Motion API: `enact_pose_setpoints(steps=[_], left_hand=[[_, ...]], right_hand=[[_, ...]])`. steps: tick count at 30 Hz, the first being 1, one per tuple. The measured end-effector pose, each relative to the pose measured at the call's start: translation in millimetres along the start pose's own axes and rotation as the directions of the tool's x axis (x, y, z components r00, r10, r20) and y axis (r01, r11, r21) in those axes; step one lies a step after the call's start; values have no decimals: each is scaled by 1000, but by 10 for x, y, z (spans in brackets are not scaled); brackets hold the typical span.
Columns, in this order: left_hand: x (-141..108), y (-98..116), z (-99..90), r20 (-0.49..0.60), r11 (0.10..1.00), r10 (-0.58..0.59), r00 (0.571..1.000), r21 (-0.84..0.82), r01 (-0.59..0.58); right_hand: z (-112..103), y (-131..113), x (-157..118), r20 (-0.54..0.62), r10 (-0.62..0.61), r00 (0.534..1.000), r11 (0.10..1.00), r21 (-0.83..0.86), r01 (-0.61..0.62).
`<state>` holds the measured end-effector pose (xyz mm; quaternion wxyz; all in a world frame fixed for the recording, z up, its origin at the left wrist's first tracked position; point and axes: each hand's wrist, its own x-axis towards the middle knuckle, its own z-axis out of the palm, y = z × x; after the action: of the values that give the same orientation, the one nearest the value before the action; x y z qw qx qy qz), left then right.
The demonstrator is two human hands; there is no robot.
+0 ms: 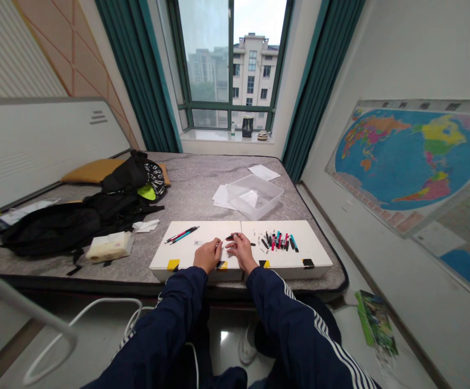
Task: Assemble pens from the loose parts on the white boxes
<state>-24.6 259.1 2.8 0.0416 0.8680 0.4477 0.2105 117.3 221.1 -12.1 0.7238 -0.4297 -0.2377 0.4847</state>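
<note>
White cardboard-like tops carried the work: left box (214, 229) and right box (318, 253) stood side by side along the mattress (196, 183) front edge, probably so both lay within easy reach. Left hand (208, 255) was over the left box's front half, fingers curled, thumb near forefinger; could not tell what, if anything, was pinched. Right hand (242, 252), where the boxes met: thumb and forefinger closed on a dark pen piece (231, 237), held out in front, presumably to keep it in view. Loose pen parts (279, 241) lay inside the right box's edges, likely against rolling off. Two pens (184, 235) lay near the left box's back-left corner, apparently set apart from the loose parts. Clear bin (273, 203) sat just behind the right box's back edge.
</note>
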Motion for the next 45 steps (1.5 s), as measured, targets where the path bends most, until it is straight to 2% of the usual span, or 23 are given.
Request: enact_pose_setpoints(steps=[7,12,25,29,34,45], left_hand=[[0,-38,19,-2,995,58,998,-86,-58],[-1,-34,2,32,993,85,996,-85,-82],[-3,-9,-10,20,995,37,999,-89,-35],[-4,-22,-8,50,990,78,996,-120,-72],[-9,-48,15,32,986,90,995,-143,-84],[-7,-26,7,13,995,55,998,-85,-54]], right_hand=[[-8,18,16,-8,15,1000,1000,17,-15],[-12,24,23,-13,18,1000,1000,16,-18],[-4,18,19,-25,31,999,999,22,-31],[-17,36,32,-19,35,999,999,12,-34],[-21,41,36,-26,28,999,1000,13,-28],[1,14,16,-57,15,998,999,38,-13]])
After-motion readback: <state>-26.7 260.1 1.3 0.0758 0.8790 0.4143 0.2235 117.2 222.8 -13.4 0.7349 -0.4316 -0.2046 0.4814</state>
